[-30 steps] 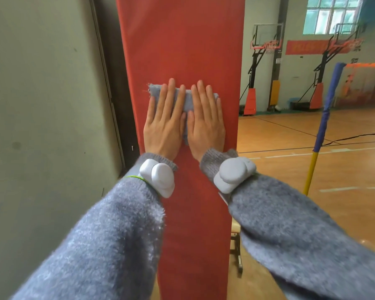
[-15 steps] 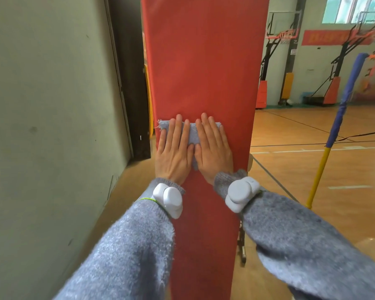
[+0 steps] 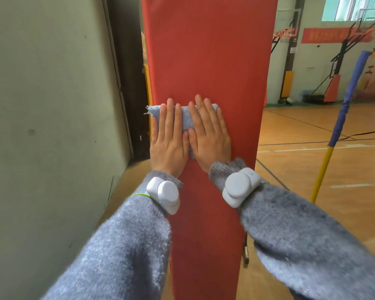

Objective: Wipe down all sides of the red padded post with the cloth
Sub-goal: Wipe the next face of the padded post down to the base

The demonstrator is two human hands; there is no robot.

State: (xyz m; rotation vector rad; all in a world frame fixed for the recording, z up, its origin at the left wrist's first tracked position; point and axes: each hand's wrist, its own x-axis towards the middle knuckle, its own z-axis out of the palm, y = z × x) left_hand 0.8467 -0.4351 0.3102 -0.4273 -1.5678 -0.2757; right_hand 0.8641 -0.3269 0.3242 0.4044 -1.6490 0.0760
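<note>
Reaching up from the bottom edge, two grey knit sleeves (image 3: 121, 245) run toward the post, each with a white unit (image 3: 164, 194) strapped over the cuff. Beyond the cuffs the left hand (image 3: 169, 146) and the right hand (image 3: 210, 141) lie flat side by side, fingers straight and pointing up. Both palms press the cloth (image 3: 186, 119) against the post (image 3: 204, 50).

The cloth is pale blue and folded into a band on the face turned to the camera. Its frayed left corner pokes just past the post's left edge, and its right end shows beside the right hand's little finger. The post is red, padded and upright, filling the middle of the view from top to bottom. Low on its right side a small metal part (image 3: 246, 252) sticks out; it is blurred, perhaps a bracket.

To the left stands a grey-green wall (image 3: 48, 105), with a dark doorway (image 3: 128, 83) between it and the post. To the right a wooden floor (image 3: 312, 131) with painted lines stretches back. A pole (image 3: 344, 105), yellow below and blue above, rises from it, and a black cable (image 3: 359, 133) runs along the floor near it. Far off, hoops (image 3: 286, 33) on stands sit below a red banner (image 3: 333, 34) and a window (image 3: 351, 7).
</note>
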